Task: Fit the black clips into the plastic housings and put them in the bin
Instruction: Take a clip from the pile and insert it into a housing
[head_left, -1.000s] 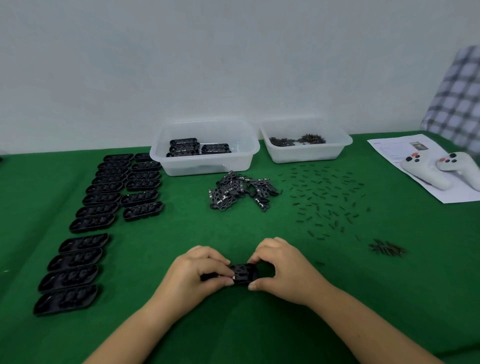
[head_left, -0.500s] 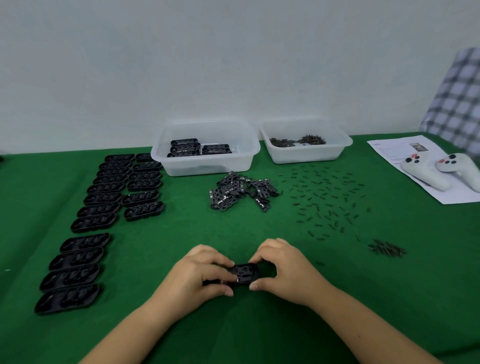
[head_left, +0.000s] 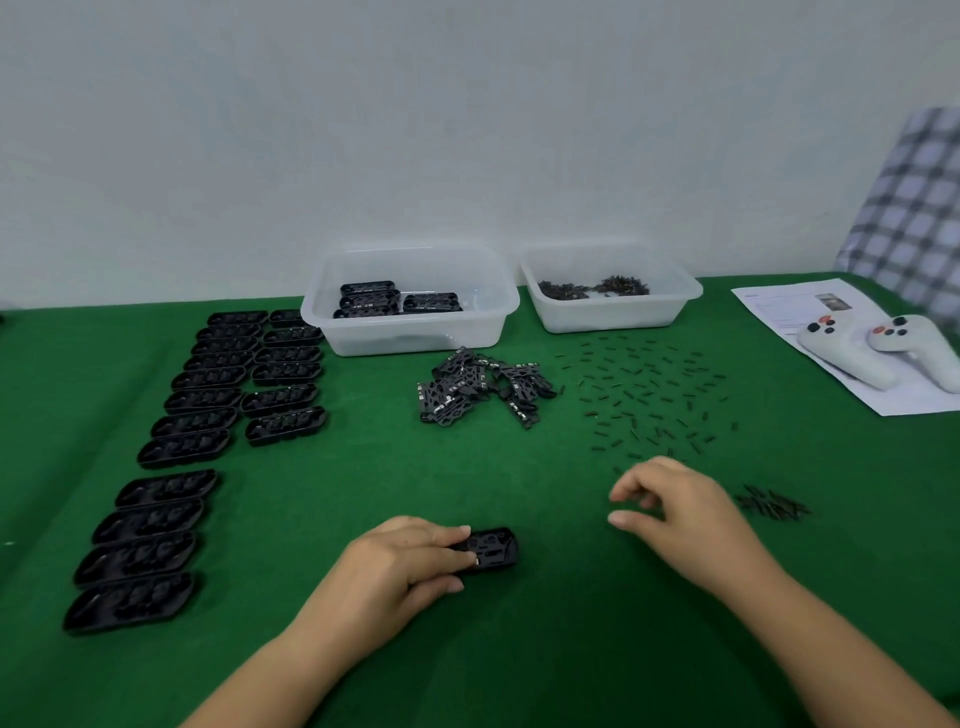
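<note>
- Now the left hand (head_left: 400, 564) rests on the green cloth-covered bench (head_left: 519, 649) at about 6 o'clock, its fingers (head_left: 457, 532) curled over the near end of a black oval plastic housing (head_left: 491, 548), which they hold down flat on the cloth.
- Over at 4 o'clock from that housing's far side, the right hand (head_left: 675, 512) hovers apart from it, fingers loosely curled and narrow, thumb and forefinger close; whether they pinch anything cannot be told.
- A heap of flat black clips (head_left: 480, 387) lies at 12 o'clock from the held housing, just in front of the clear plastic bin (head_left: 410, 327), which holds a few finished black housings.
- Two columns of empty black housings (head_left: 197, 421) run along the 9 to 11 o'clock side.
- A second clear tub (head_left: 610, 317) with small dark parts sits at 1 o'clock; small black pins (head_left: 649, 400) are scattered before it.
- Two white game controllers (head_left: 883, 353) lie on a printed sheet (head_left: 779, 306) at 2 o'clock.
</note>
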